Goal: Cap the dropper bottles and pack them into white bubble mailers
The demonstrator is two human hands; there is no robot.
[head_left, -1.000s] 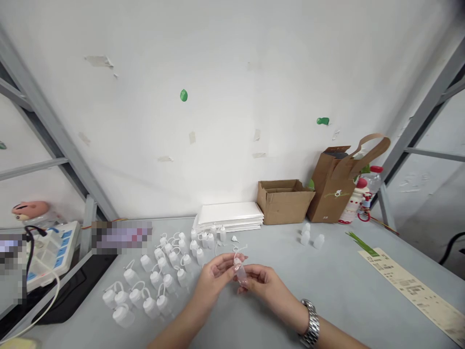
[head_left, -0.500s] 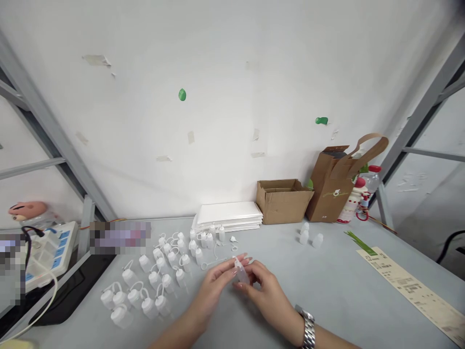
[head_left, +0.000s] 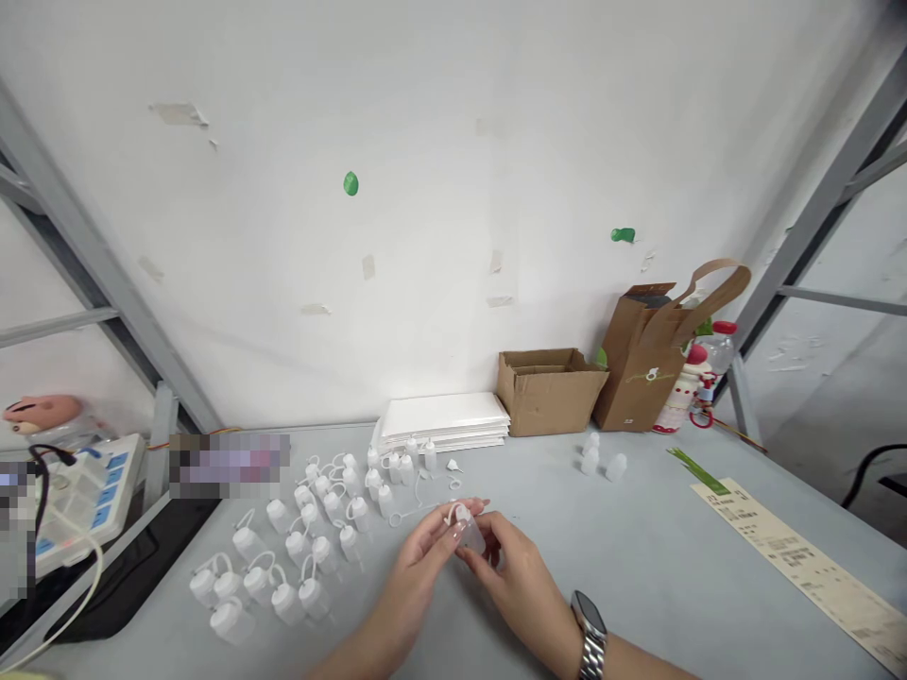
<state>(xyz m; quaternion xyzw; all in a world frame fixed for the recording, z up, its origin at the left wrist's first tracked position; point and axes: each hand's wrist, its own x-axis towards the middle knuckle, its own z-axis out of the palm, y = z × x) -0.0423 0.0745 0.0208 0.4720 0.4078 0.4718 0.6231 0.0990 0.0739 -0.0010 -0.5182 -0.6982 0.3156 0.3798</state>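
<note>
A small translucent squeeze bottle [head_left: 470, 537] with a white looped cap strap is held between both hands, tilted, above the grey table. My left hand [head_left: 430, 548] pinches it at the cap end. My right hand [head_left: 511, 559] has its fingers closed round the bottle's body from the other side. To the left stand several like bottles [head_left: 312, 595] with white caps and curved straps. Behind the hands a loose white cap [head_left: 453, 466] and thin looped straps [head_left: 418, 505] lie on the table.
Three uncapped bottles [head_left: 590, 460] stand at the right. Along the wall are stacked white envelopes [head_left: 443, 420], an open cardboard box [head_left: 549, 401] and a brown paper bag [head_left: 634, 378]. A long printed paper strip [head_left: 786, 557] lies right; a power strip [head_left: 117, 496] sits far left.
The bottle has turned in my hands, and its looped strap now shows at the top. My right wrist has rolled, bringing the watch face into view. The camera view has shifted slightly.
</note>
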